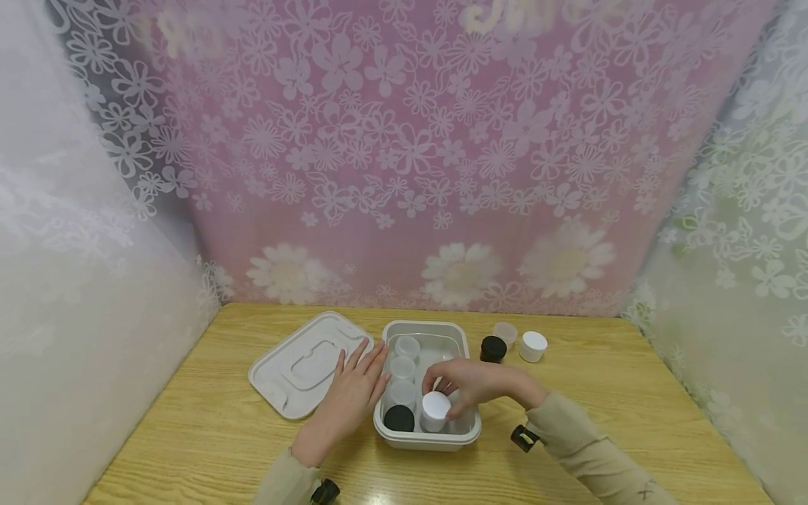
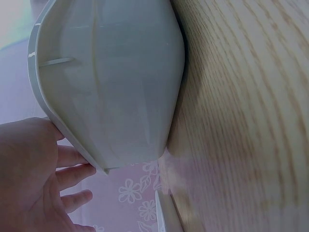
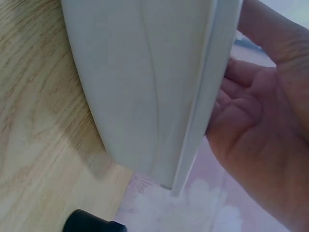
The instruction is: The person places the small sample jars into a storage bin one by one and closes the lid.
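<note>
A white plastic tub [image 1: 470, 344] stands on the table in the head view. Down its left side runs a row of small jars: several with clear lids [image 1: 402, 367] and a black-lidded jar [image 1: 399, 419] at the near end. My right hand [image 1: 470, 382] reaches into the tub and grips a white-lidded jar [image 1: 435, 408] by its sides, at the near end beside the black one. With fingers extended, my left hand [image 1: 356, 386] rests at the tub's left rim. In the right wrist view, the tub wall [image 3: 130, 87] hides the gripped jar and my fingertips.
The tub's flat lid [image 1: 297, 365] lies on the table to the left, partly under my left hand. Beyond my right hand stand a black-lidded jar [image 1: 493, 348], a translucent jar [image 1: 505, 333] and a white jar [image 1: 533, 346]. A floral cloth [image 1: 404, 210] hangs behind the table.
</note>
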Demonstrator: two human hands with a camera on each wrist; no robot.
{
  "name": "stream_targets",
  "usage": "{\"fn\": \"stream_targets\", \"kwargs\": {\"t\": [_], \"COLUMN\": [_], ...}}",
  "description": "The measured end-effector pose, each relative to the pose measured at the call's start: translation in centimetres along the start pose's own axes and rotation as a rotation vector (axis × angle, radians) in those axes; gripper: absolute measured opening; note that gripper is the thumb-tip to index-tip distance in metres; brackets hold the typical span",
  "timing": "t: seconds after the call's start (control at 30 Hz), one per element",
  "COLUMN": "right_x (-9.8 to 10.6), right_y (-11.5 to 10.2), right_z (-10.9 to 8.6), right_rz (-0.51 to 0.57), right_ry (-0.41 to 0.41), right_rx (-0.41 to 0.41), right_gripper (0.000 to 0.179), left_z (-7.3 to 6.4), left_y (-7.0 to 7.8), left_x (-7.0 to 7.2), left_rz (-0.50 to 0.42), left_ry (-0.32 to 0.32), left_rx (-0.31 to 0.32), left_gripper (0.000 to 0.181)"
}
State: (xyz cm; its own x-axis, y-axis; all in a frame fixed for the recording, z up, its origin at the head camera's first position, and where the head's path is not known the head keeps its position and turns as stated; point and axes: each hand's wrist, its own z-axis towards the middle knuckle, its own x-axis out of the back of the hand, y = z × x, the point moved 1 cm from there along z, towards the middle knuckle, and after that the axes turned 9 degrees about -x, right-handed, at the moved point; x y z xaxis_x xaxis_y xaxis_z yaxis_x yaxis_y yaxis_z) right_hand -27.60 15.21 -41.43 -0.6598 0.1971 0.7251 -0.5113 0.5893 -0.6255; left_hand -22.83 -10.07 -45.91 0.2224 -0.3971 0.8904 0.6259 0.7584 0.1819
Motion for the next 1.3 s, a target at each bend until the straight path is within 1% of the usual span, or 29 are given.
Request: {"fn": "stream_targets", "kwargs": {"t": [0.17, 0.23, 0.43, 0.5, 0.63, 0.77, 0.87, 1.03, 1.1, 1.3], "right_x": [-0.5, -0.7, -0.7, -0.8, -0.7, -0.4, -0.1, 0.3, 0.3, 0.2], "right_y": [-0.6, -0.8, -1.5, -1.7, -1.9, -1.8, -1.3, -0.5, -0.2, 0.7], "right_z": [0.2, 0.3, 0.2, 0.2, 0.0, -0.4, -0.7, -1.3, -1.5, -2.3], "right_rz": [-0.093, -0.109, -0.108, -0.123, -0.160, -0.132, -0.091, 0.023, 0.069, 0.141], "right_ry": [-0.028, -0.041, -0.084, -0.090, -0.087, -0.061, 0.003, 0.167, 0.238, 0.457], "right_rx": [-0.023, -0.032, -0.059, -0.063, -0.056, -0.034, 0.007, 0.035, 0.038, 0.080], "right_gripper": [0.038, 0.038, 0.039, 0.040, 0.041, 0.042, 0.036, 0.022, 0.019, 0.020], "left_z": [0.0, 0.0, -0.1, -0.1, -0.1, -0.1, -0.2, -0.1, -0.2, -0.1], "left_y": [-0.1, -0.2, -0.1, -0.1, -0.1, -0.1, -0.1, -0.1, 0.0, 0.1], "left_x": [-0.2, -0.2, -0.2, -0.2, -0.1, -0.1, -0.1, 0.0, 0.0, 0.1], "left_rz": [0.002, -0.001, -0.005, -0.007, -0.015, -0.018, -0.017, -0.009, -0.005, -0.008], "left_ry": [0.000, 0.001, 0.006, 0.008, 0.007, -0.003, -0.003, -0.001, 0.001, -0.002], "left_rx": [-0.004, -0.005, -0.006, -0.007, -0.005, 0.000, 0.001, 0.004, 0.003, 0.004], "left_gripper": [0.051, 0.051, 0.051, 0.052, 0.052, 0.053, 0.053, 0.053, 0.053, 0.051]}}
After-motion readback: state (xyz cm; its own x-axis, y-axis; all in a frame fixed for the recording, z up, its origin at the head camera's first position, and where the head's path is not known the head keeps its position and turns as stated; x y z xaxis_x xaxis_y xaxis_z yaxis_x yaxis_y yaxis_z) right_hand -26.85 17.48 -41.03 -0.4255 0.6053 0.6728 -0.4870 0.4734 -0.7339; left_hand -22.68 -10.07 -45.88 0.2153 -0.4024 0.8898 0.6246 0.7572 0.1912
